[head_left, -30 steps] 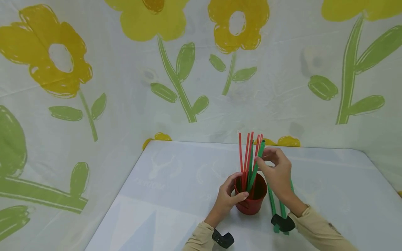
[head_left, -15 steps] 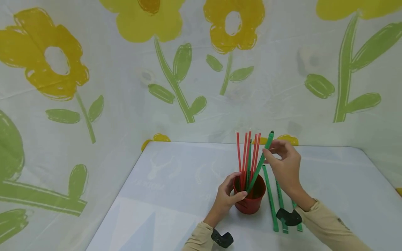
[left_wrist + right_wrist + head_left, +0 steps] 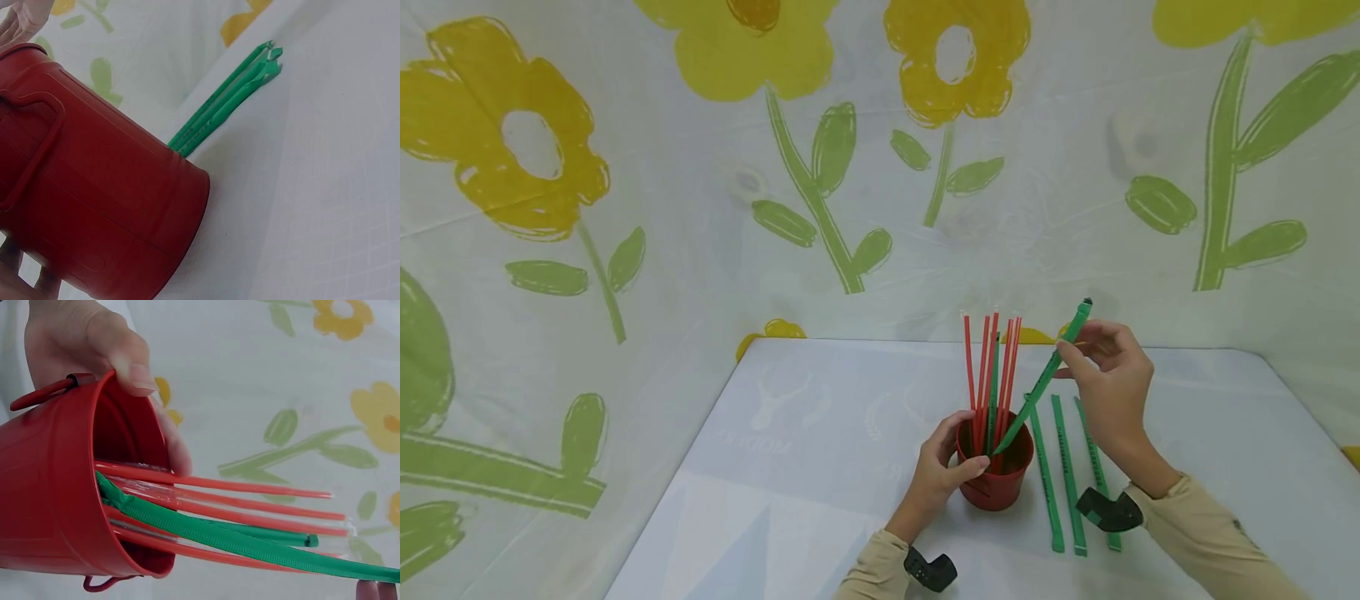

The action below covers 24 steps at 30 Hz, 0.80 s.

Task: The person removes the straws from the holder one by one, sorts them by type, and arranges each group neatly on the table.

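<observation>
A small red metal bucket [image 3: 996,492] stands upright on the table. My left hand [image 3: 942,462] grips its rim from the left, the thumb over the near edge in the right wrist view. Several red straws [image 3: 985,375] in clear wrappers stand inside, along with a green-wrapped straw [image 3: 281,535]. With thumb and fingers, my right hand [image 3: 1116,387] pinches another green-wrapped straw [image 3: 1047,372] near its upper end. This one leans right, its lower end just inside the bucket's mouth. Right of the bucket lie three green-wrapped straws [image 3: 1070,475], side by side.
The white table [image 3: 775,475] has faint printed patterns. Behind it and on the left hangs a pale cloth [image 3: 700,167] with yellow flowers. A black wrist camera [image 3: 1108,508] on the right arm hangs over the lying straws. The bucket's wire handle [image 3: 47,394] is folded down.
My right hand has moved right, tilting the pinched green straw away from the red ones and drawing it partly upward. My left hand has stayed on the bucket.
</observation>
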Motion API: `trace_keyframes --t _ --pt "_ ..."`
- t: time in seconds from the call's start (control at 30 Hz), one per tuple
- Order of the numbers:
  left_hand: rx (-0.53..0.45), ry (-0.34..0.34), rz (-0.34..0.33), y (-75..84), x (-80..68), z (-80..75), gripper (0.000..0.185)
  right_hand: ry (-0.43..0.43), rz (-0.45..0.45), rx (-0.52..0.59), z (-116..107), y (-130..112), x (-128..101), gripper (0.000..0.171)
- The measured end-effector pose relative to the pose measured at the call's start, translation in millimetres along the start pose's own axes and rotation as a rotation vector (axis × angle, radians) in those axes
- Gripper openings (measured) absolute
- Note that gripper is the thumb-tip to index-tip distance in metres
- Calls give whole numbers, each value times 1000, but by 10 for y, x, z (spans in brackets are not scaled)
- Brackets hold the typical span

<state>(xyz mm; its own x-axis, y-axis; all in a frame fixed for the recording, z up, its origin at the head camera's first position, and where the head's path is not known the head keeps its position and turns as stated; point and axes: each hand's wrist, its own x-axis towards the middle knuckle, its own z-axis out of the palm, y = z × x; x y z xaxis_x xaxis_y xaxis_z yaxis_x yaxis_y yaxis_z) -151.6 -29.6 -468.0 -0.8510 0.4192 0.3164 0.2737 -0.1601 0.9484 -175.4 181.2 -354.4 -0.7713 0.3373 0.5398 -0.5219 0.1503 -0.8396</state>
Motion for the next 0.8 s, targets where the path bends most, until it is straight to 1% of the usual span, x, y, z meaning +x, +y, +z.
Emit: trace_keyframes --t 0.1,0.27,0.5,0.8 --pt "1 -1 0 -2 -1 0 60 14 18 33 -38 -19 23 23" --pt "-10 -5 -4 6 2 5 60 40 30 131 -97 -35 56 22" --pt "-14 22 34 -329 36 -17 58 84 64 247 -163 -70 94 22" --pt "-24 21 40 -343 37 -26 58 145 67 322 -284 -62 160 22"
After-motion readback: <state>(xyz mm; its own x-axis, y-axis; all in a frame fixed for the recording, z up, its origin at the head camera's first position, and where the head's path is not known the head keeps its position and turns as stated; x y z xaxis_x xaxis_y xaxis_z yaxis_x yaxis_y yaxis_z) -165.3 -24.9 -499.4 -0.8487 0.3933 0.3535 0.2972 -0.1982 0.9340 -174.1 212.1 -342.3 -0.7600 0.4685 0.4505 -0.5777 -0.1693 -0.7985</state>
